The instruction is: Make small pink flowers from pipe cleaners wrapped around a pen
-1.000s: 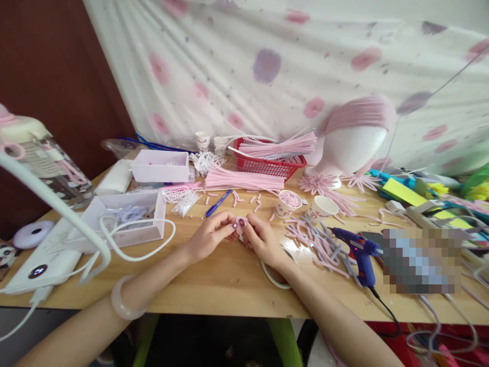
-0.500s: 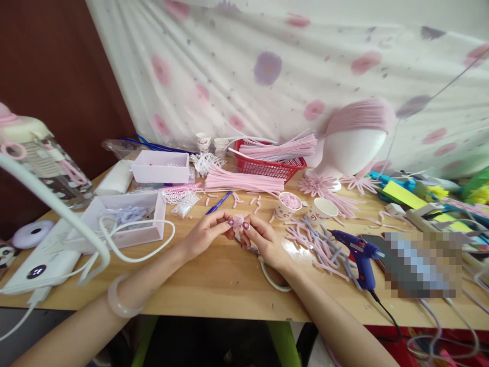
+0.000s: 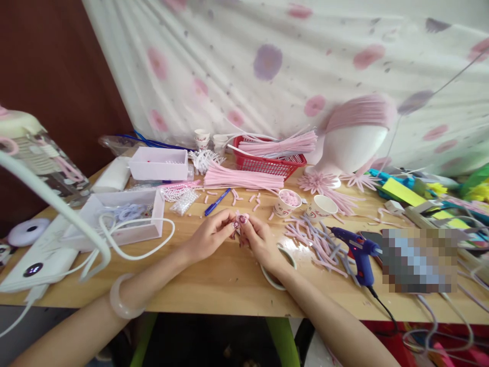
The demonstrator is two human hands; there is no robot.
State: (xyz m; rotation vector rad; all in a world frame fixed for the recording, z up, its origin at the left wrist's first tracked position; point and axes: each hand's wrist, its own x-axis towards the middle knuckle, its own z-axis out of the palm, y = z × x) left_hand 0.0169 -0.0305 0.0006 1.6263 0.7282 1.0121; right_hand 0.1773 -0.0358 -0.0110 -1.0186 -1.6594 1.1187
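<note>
- White cloth point(image 3: 229, 76), printed with pink and mauve flowers, hangs behind everything.
- Wooden table point(image 3: 214, 290) spans the view below it.
- Pale mannequin head point(image 3: 351, 148), wrapped with pink strands, stands at the back, right of centre.
- Red basket point(image 3: 263, 164), just left of the head, bears pink stems point(image 3: 277, 146).
- Blue glue gun point(image 3: 361, 244) lies to the right, nozzle towards the hands.
- Left hand point(image 3: 210, 235) is narrowed, thumb and fingers closed at a small pink piece point(image 3: 239, 214).
- Right hand point(image 3: 263, 239) pinches at the same piece, its thumb beside the left one.
- Printed cup point(image 3: 284, 210), beyond the right hand, contains pink bits.
- Blue pen point(image 3: 217, 202) rests just beyond the left hand.
- Smallest, the pink piece sits between both sets of fingertips, above the table, mostly hidden.
</note>
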